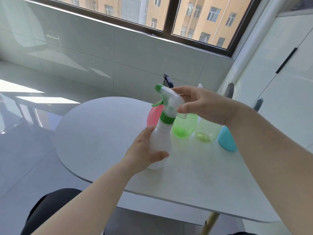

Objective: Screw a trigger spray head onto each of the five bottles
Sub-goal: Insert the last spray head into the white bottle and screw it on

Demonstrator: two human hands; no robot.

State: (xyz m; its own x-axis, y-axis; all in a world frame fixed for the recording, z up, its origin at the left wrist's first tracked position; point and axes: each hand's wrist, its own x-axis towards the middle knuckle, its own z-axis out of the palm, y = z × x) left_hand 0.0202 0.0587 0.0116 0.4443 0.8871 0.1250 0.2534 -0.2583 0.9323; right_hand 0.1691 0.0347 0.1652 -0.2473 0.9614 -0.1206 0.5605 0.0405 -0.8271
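Note:
A white bottle [160, 139] stands on the white table [101, 133], gripped around its body by my left hand [145, 150]. On its neck sits a white trigger spray head [169, 102] with a green nozzle, green trigger and green collar; my right hand [203, 106] holds this head from the right. Behind it stand a pink bottle [154, 116] with a dark spray head [168, 81], a ribbed green bottle [184, 128], a pale yellow-green bottle [208, 131] and a blue bottle [227, 141]. My right hand hides the tops of the green and yellow-green bottles.
The table's rounded edge runs close on the left and front. A tiled wall and a window lie behind it. White cabinets [279, 82] stand to the right, with grey chair tops [230, 90] by the table's far right side.

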